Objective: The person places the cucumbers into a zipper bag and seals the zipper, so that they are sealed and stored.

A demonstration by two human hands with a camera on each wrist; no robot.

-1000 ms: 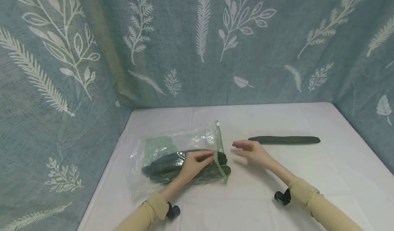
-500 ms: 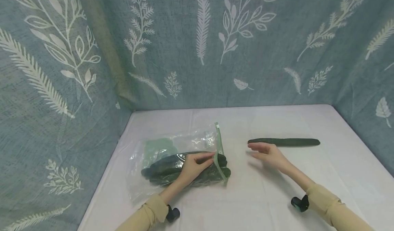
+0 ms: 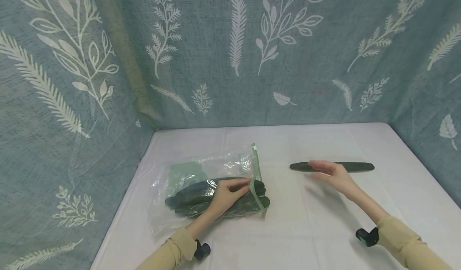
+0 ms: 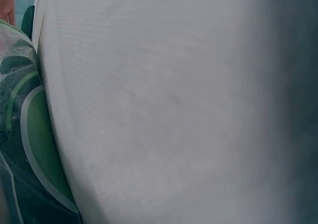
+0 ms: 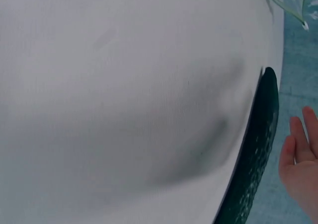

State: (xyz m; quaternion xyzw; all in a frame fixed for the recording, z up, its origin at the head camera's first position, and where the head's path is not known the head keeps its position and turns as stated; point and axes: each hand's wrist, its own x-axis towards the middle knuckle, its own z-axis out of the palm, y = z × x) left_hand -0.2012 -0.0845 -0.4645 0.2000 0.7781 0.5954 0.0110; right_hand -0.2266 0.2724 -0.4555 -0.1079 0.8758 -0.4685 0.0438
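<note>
A clear zip bag (image 3: 230,164) with a green zip edge lies on its side on the table, its mouth to the right. Several dark green cucumbers (image 3: 194,192) fill its near half, their ends showing at the mouth. My left hand (image 3: 224,198) pinches the bag's upper layer by the zip edge. One more long cucumber (image 3: 358,167) lies loose to the right, also seen as a cucumber (image 5: 253,149) in the right wrist view. My right hand (image 3: 335,178) hovers over the loose cucumber's left half, fingers extended, holding nothing; it covers part of the cucumber in the head view.
A white cloth covers the table (image 3: 288,222). Blue-green curtains (image 3: 216,54) with white leaf prints hang behind it and at both sides. Dark wrist cameras (image 3: 202,252) sit at both sleeve cuffs.
My right hand has moved right from near the bag's mouth to over the loose cucumber. The left hand and the bag have stayed in place.
</note>
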